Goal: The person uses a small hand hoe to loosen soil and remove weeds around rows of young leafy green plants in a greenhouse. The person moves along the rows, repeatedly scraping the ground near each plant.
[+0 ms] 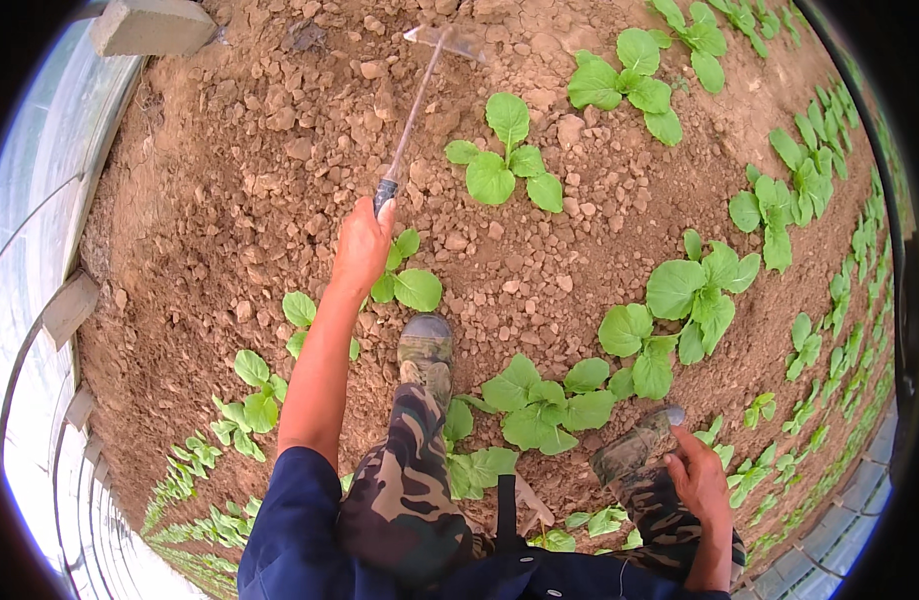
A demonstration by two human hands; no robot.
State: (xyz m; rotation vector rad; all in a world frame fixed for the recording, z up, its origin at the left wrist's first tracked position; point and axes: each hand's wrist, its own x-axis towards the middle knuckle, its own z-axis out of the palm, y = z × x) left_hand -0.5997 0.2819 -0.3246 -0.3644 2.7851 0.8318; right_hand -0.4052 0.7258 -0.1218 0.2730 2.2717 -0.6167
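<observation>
My left hand (363, 244) is closed around the dark grip of a hand hoe (414, 112) with a thin metal shaft. Its flat blade (448, 43) is at the soil surface near the top of the view and looks slightly blurred. Just right of the shaft grows a leafy green seedling (508, 161), apart from the tool. A smaller seedling (407, 281) stands close beside my left wrist. My right hand (698, 476) hangs over my right leg with nothing in it, thumb and forefinger apart, near the toe of my boot (639, 442).
Cloddy brown soil (242, 202) spreads around my feet. Rows of seedlings (812, 172) run along the right, and a large plant (542, 405) grows between my boots. At left, concrete blocks (70, 307) line a translucent plastic sheet wall (46, 150) with curved ribs.
</observation>
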